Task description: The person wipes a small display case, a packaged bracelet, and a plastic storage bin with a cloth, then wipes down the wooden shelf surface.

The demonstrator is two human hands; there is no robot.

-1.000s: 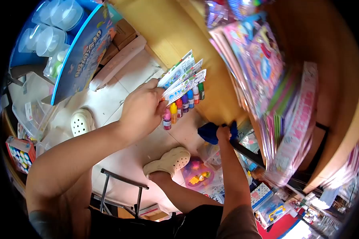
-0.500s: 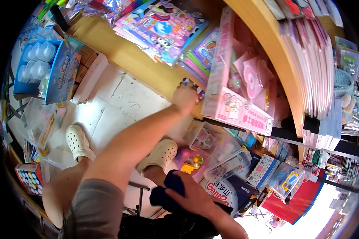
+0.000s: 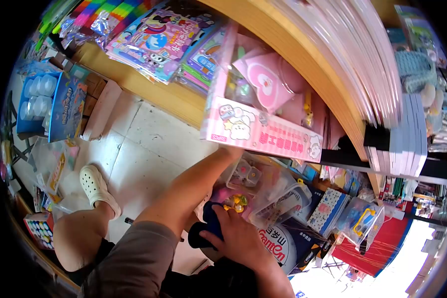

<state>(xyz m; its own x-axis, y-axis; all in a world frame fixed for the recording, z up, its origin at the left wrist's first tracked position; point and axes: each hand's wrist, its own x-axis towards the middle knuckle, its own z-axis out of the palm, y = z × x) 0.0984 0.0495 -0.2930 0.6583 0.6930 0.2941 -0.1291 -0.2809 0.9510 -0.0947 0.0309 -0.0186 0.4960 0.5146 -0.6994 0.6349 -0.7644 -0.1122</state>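
Note:
My left arm reaches forward to the pink craft-set box (image 3: 268, 126), which has a clear window and cartoon figures. My left hand (image 3: 230, 152) goes in under the box's near edge, so its fingers are hidden. Whether it grips anything cannot be seen. Close to my body, my right hand (image 3: 241, 238) is closed round a dark blue, soft-looking item (image 3: 213, 218) whose kind I cannot make out. A clear plastic bin (image 3: 283, 198) lies just beyond that hand, and yellow pieces (image 3: 237, 202) show beside it.
A wooden shelf (image 3: 184, 107) carries packaged sticker-type books (image 3: 159, 44). To the left stands a blue display box (image 3: 67, 107) of clear-lidded containers. Stacked paper packs (image 3: 352, 54) are at the upper right. A printed carton (image 3: 278, 246) and cream clogs (image 3: 98, 186) are below.
My left hand has moved from in front of the shelf, where it held a small item, to under the pink box. The view has shifted. My right hand keeps the dark blue item.

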